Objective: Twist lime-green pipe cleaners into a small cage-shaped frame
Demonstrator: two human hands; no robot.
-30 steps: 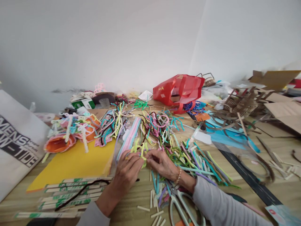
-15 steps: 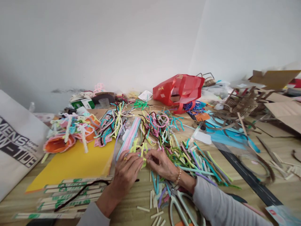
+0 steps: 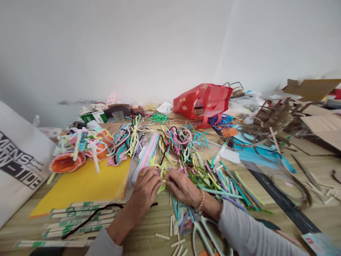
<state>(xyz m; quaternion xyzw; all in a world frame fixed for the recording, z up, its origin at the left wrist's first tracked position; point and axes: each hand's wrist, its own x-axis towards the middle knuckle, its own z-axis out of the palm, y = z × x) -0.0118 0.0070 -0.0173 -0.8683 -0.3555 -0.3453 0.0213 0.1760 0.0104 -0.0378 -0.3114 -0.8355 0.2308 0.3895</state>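
Observation:
My left hand and my right hand meet at the middle of the table, fingertips pinched close together. Between them is a yellow-green pipe cleaner, bent into loops, and both hands grip it; its lower part is partly hidden by my fingers. Just beyond my left hand lies a bundle of pink, white and blue pipe cleaners. Scissors with pale handles rest under my right wrist. A dark brown pipe cleaner passes beneath my left wrist.
Cut pipe cleaners in many colours spread to the right. Wrapped sticks lie at the front left beside a yellow sheet. An orange decorated piece, a red bag and brown wooden frames stand farther back.
My left hand has shifted very slightly, and its fingers have closed a little around the yellow-green pipe cleaner. My right hand stays almost in place.

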